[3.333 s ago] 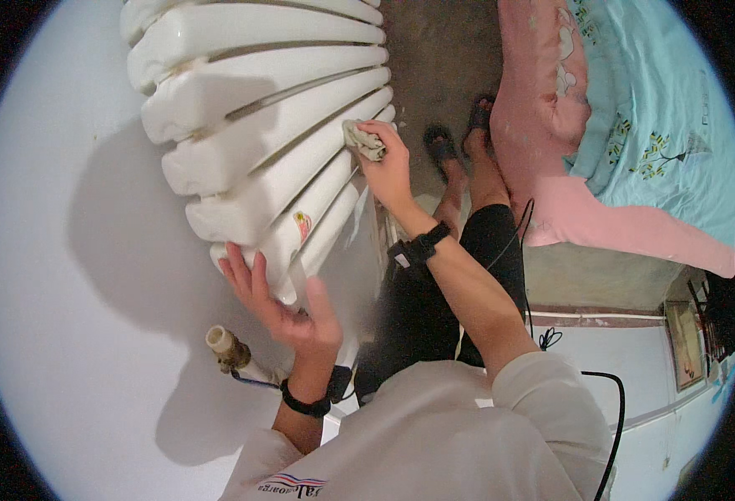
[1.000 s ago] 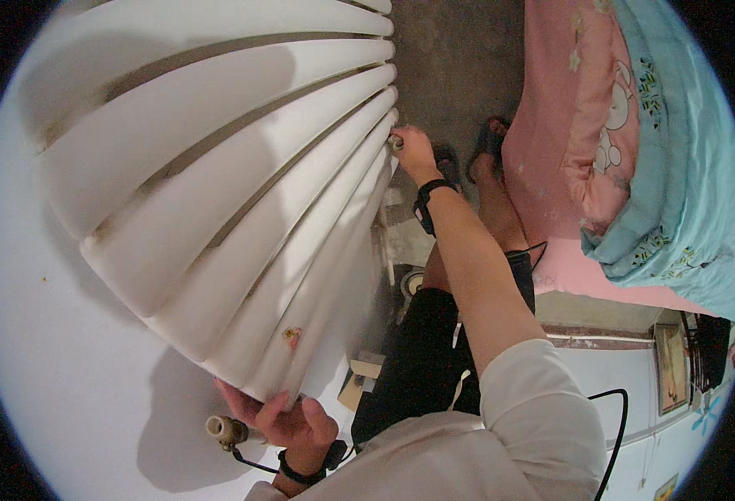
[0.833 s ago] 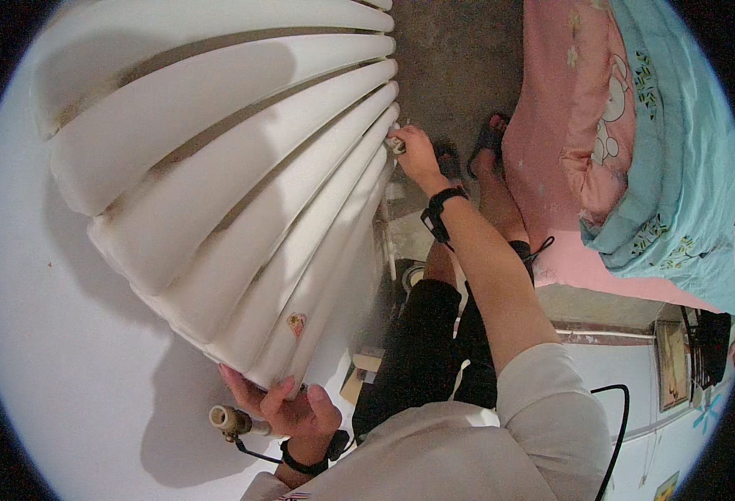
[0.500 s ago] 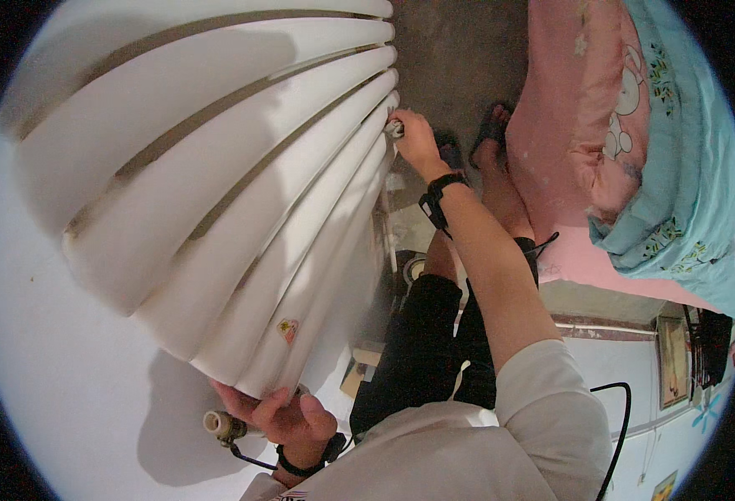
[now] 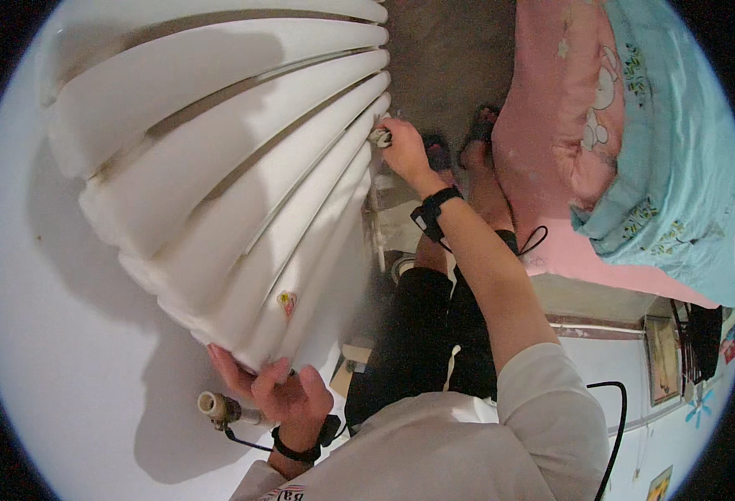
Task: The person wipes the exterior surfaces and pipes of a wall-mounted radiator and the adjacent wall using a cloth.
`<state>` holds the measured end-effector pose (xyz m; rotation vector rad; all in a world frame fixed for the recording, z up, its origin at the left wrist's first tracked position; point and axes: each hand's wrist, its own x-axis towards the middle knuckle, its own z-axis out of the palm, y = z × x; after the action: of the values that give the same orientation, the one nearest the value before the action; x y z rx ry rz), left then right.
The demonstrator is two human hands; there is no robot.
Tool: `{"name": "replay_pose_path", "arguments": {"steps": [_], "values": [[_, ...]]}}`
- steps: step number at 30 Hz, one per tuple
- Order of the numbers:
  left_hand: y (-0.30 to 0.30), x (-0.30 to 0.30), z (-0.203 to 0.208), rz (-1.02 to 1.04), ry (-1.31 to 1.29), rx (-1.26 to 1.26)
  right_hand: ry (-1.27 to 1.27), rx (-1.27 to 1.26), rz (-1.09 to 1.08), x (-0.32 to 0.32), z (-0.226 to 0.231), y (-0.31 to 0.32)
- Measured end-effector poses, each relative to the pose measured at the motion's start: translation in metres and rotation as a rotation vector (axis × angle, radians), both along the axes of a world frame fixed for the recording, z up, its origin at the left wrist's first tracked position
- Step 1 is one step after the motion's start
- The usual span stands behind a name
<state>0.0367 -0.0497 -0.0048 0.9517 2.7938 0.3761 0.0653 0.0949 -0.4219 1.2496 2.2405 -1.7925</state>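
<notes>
Beyond a box (image 5: 342,382), right hand (image 5: 406,152) grips cloth (image 5: 380,138) at radiator (image 5: 192,159)

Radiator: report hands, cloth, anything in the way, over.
Right hand gripping crumpled cloth at far edge of radiator. Left hand at its near corner. Pipe valve close to left hand.

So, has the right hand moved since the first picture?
Yes: judged against the white radiator, the right hand has moved along it, farther from the small sticker and closer to the radiator's far edge.
</notes>
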Motion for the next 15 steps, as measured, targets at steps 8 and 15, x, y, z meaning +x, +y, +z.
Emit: {"name": "replay_pose_path", "arguments": {"steps": [8,15], "values": [[0.005,-0.001,-0.002,0.0,0.001,0.007,0.201,-0.057,0.067,0.007,0.065,0.011],[0.008,-0.004,-0.001,-0.101,0.033,-0.061,0.049,0.015,0.097,-0.001,0.028,0.01]]}}
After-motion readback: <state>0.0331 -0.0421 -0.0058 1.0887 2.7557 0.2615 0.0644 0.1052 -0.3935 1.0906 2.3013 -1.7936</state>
